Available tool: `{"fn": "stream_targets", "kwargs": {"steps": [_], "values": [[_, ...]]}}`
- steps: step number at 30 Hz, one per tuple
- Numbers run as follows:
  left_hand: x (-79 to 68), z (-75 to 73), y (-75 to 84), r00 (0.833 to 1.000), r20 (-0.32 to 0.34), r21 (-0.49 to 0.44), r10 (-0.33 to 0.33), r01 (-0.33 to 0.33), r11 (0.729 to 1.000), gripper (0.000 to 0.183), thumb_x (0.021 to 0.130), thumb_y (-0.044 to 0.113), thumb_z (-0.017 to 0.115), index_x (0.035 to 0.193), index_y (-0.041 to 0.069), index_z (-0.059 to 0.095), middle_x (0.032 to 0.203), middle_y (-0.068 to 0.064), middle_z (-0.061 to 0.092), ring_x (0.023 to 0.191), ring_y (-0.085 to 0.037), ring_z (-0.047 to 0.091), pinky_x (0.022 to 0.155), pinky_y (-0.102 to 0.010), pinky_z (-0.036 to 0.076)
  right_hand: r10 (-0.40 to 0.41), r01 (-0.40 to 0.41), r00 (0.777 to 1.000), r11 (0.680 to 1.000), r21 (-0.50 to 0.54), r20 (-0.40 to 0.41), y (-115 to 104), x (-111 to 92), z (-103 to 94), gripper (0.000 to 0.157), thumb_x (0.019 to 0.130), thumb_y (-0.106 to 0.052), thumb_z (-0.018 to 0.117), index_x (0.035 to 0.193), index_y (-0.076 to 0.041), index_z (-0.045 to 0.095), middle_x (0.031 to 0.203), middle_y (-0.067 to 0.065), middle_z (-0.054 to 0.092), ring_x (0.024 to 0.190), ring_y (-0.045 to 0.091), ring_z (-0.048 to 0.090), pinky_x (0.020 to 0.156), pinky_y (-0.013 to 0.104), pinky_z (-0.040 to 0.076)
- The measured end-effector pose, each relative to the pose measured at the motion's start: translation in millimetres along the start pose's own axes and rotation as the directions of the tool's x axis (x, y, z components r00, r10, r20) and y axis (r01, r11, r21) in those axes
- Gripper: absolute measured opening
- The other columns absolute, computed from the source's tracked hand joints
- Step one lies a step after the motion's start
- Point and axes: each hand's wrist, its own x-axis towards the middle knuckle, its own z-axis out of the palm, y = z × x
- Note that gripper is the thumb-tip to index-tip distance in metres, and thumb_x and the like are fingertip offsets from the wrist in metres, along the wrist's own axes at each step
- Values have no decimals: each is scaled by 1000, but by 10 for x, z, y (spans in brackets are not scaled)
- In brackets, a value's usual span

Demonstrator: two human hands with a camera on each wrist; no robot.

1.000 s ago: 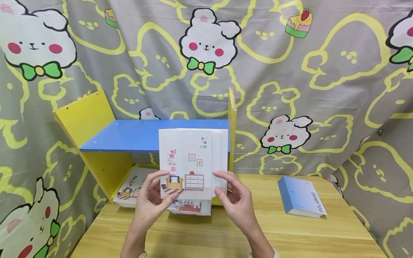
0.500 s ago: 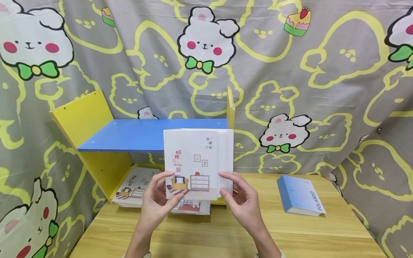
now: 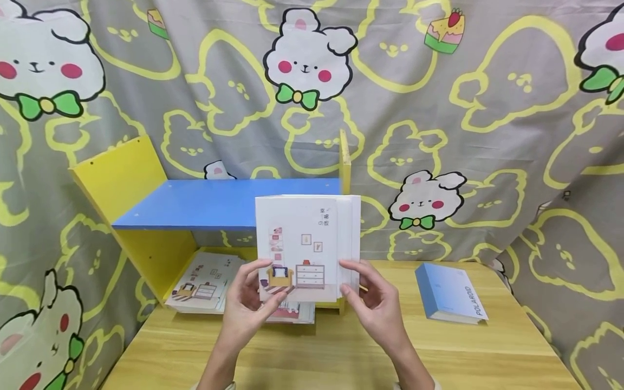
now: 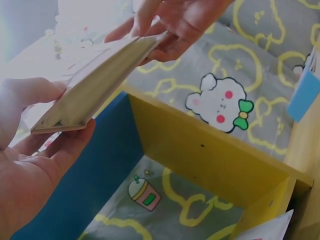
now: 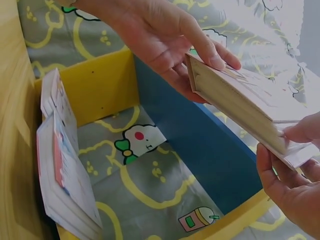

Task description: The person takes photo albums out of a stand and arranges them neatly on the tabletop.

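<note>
Both hands hold a white square book (image 3: 297, 238) upright in front of the shelf, its cover printed with a yellow armchair and a chest of drawers. My left hand (image 3: 251, 298) pinches its lower left edge, thumb on the cover. At the lower right edge, my right hand (image 3: 377, 300) pinches a pale strip beyond the cover's edge. In the left wrist view the page block of the book (image 4: 95, 82) shows between the left hand (image 4: 35, 160) and the right hand (image 4: 182, 27). The right wrist view has the book (image 5: 240, 102) between both hands too.
A yellow and blue shelf (image 3: 209, 203) stands behind the book. Under its blue board lie a similar white book (image 3: 202, 284) and another book (image 3: 294, 314), partly covered by the left hand. A blue book marked POLAROID (image 3: 450, 292) lies on the wooden table (image 3: 468, 352) at right.
Both hands have shifted to the right with the book, still gripping it at the same edges. The head view has turned slightly, so the background sits a little further left.
</note>
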Motion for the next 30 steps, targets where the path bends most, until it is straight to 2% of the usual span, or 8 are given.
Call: {"fn": "stream_targets", "kwargs": {"steps": [4,8,13,17,21,30], "values": [[13,74,-40,1000,-1,-27,-6,6,1000,70,81,-29,63,144,-9,41,128,-20,62,105,-23,68,83,-30,62,11,-11,1000,1000,-17,-7,-17,-16,-72,45,91,18,65,134,6,61,132,18,60,109,25,69,81,33,62],[19,144,-72,1000,4,-34,-17,17,999,67,84,-24,65,144,-8,41,130,-18,60,109,-22,65,84,-31,61,22,-22,1000,999,-27,-12,-33,-34,-146,45,90,18,65,134,7,61,132,17,59,107,22,69,78,29,61],[42,208,-92,1000,12,-35,-14,14,999,63,88,-23,63,145,-8,41,133,-21,57,115,-24,63,88,-31,60,41,-41,999,998,-36,-16,-64,-24,-214,45,91,18,65,134,7,61,132,16,60,109,25,69,82,31,62],[68,252,-105,1000,9,-46,-24,25,999,62,88,-23,62,145,-9,42,138,-22,53,120,-26,61,94,-37,58,47,-48,999,998,-43,-18,-89,-16,-263,45,91,17,65,134,6,61,132,17,59,110,27,69,85,33,61],[89,308,-124,999,7,-56,-43,44,997,62,88,-22,63,145,-8,42,140,-20,49,120,-25,61,94,-37,58,50,-51,999,997,-50,-21,-108,-21,-323,45,90,18,65,134,6,61,134,18,59,110,27,69,83,31,61],[102,441,-167,998,0,-77,-56,56,995,61,90,-21,62,146,-8,42,138,-21,55,117,-26,64,92,-39,59,70,-72,997,994,-84,-23,-153,-37,-475,45,90,17,67,134,5,62,136,16,60,113,27,69,82,30,61]]}}
